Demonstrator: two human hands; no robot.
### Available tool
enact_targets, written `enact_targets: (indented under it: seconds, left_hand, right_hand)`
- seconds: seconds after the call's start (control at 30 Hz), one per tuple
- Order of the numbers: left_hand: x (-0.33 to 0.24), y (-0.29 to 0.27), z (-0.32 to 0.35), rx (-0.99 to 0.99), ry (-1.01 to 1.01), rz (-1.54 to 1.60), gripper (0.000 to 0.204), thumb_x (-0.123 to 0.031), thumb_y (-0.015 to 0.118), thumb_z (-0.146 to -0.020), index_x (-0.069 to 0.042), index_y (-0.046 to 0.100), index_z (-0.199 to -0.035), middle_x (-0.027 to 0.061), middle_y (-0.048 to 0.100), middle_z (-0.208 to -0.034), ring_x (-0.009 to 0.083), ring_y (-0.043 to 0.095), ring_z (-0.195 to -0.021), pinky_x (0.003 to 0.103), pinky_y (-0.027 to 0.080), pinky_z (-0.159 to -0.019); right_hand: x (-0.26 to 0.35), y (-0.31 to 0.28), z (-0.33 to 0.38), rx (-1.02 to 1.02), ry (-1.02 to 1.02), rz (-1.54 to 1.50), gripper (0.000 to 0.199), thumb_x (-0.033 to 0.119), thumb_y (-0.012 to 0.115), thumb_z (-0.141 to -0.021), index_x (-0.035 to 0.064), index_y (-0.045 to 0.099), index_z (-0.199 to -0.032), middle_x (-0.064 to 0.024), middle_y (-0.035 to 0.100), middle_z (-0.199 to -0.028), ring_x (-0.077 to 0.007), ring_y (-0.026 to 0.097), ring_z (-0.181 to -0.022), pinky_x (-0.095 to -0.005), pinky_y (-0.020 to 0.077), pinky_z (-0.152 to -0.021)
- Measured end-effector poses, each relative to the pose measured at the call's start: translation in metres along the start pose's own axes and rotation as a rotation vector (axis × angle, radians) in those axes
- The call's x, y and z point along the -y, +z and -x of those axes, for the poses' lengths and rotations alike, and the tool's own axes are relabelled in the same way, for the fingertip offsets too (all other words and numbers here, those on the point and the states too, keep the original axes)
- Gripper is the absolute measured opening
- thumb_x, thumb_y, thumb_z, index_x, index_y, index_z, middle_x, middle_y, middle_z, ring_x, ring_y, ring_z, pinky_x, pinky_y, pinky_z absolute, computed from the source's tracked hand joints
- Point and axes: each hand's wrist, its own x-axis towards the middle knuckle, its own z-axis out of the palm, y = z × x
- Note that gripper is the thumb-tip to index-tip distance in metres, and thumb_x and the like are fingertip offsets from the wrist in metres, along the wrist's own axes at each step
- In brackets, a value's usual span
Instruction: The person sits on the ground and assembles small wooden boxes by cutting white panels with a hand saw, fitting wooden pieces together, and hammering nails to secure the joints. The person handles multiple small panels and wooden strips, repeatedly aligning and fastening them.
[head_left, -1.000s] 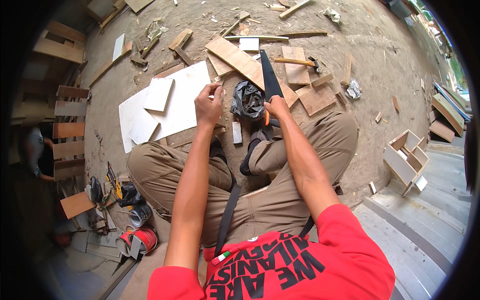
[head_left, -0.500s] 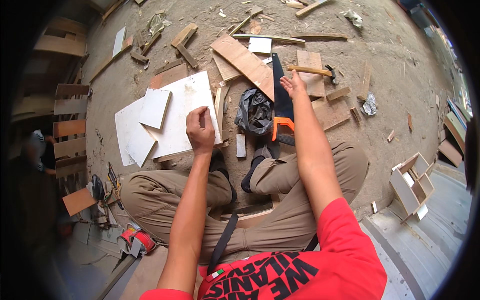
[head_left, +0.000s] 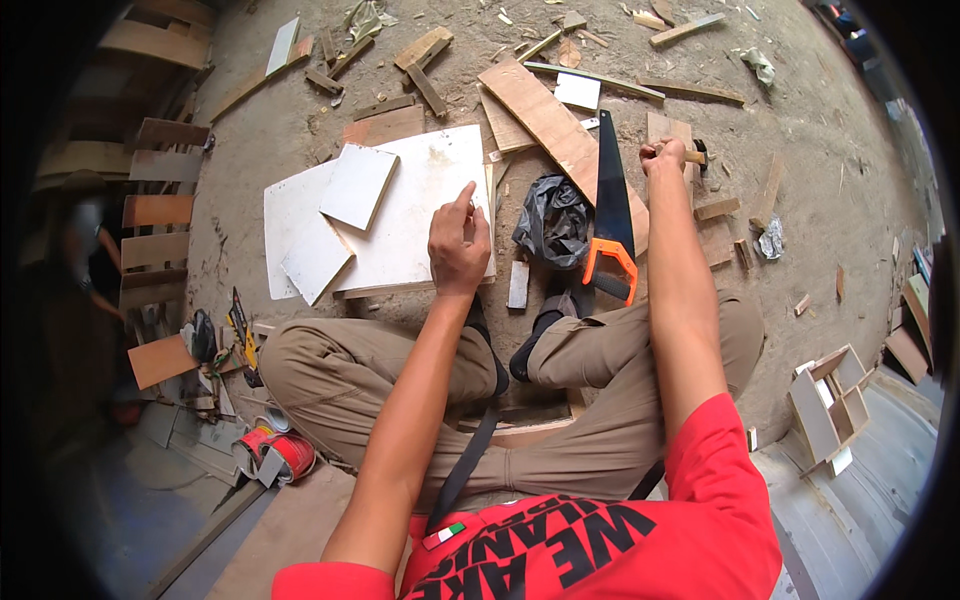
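While the left side looks quiet, here's the right hand (head_left: 663,156), out at the end of a stretched arm, with its grip wrapped around the wooden handle of a claw hammer with a dark metal head (head_left: 694,157). That hammer sits beyond the right knee, over a flat brown wooden board (head_left: 668,126), though whether it's touching the board or held clear, I can't tell. Look at the line: the handle runs crosswise, left to right, head end pointing right, and only a short stub shows between fingers and head; the fingers hide the rest.

Over to the left hand (head_left: 460,245), above the right part of a large white flat panel (head_left: 400,255): fingers half curled, index stretched away from the body, the grip narrow, and I can't tell whether anything small is pinched in there. A smaller white square board (head_left: 360,187) lies on that panel, left of the hand.

Between the two hands lies a handsaw with a black blade and orange handle (head_left: 613,200), tip pointing away, handle toward the person. Just left of it, a crumpled black plastic bag (head_left: 553,222) rests on the brown dirt ground (head_left: 820,230).
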Motion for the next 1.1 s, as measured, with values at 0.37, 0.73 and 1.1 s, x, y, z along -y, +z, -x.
enact_targets:
  seconds: [0.37, 0.73, 1.1]
  left_hand:
    - [0.021, -0.007, 0.01, -0.078, -0.036, 0.208, 0.02, -0.004, 0.062, -0.088, 0.0, 0.073, -0.105, 0.0159, 0.073, -0.103, 0.0281, 0.07, -0.097, 0.035, 0.055, -0.087]
    - [0.021, -0.021, 0.009, 0.118, -0.192, 0.295, 0.021, -0.016, 0.074, -0.086, -0.005, 0.076, -0.103, 0.0104, 0.076, -0.097, 0.0163, 0.074, -0.074, 0.028, 0.057, -0.067]
    - [-0.016, -0.033, -0.003, 0.316, -0.444, 0.908, 0.024, -0.008, 0.072, -0.087, 0.001, 0.072, -0.109, 0.0098, 0.075, -0.091, 0.0121, 0.07, -0.068, 0.023, 0.053, -0.058]
  right_hand:
    - [-0.022, -0.013, 0.32, 1.02, -0.105, 0.114, 0.02, 0.015, 0.06, -0.092, 0.0111, 0.047, -0.076, 0.0017, 0.041, -0.063, -0.0119, 0.043, -0.053, -0.0287, 0.0412, -0.053]
    - [-0.074, -0.111, 0.318, 0.78, -0.679, 0.911, 0.028, 0.023, 0.076, -0.087, 0.0006, 0.067, -0.1, 0.0032, 0.055, -0.069, -0.0055, 0.047, -0.058, -0.0243, 0.0371, -0.051]
    - [-0.103, -0.12, 0.326, 0.93, -0.561, 0.894, 0.028, 0.028, 0.072, -0.092, 0.0, 0.07, -0.096, 0.002, 0.058, -0.072, -0.0062, 0.048, -0.061, -0.0255, 0.0394, -0.053]
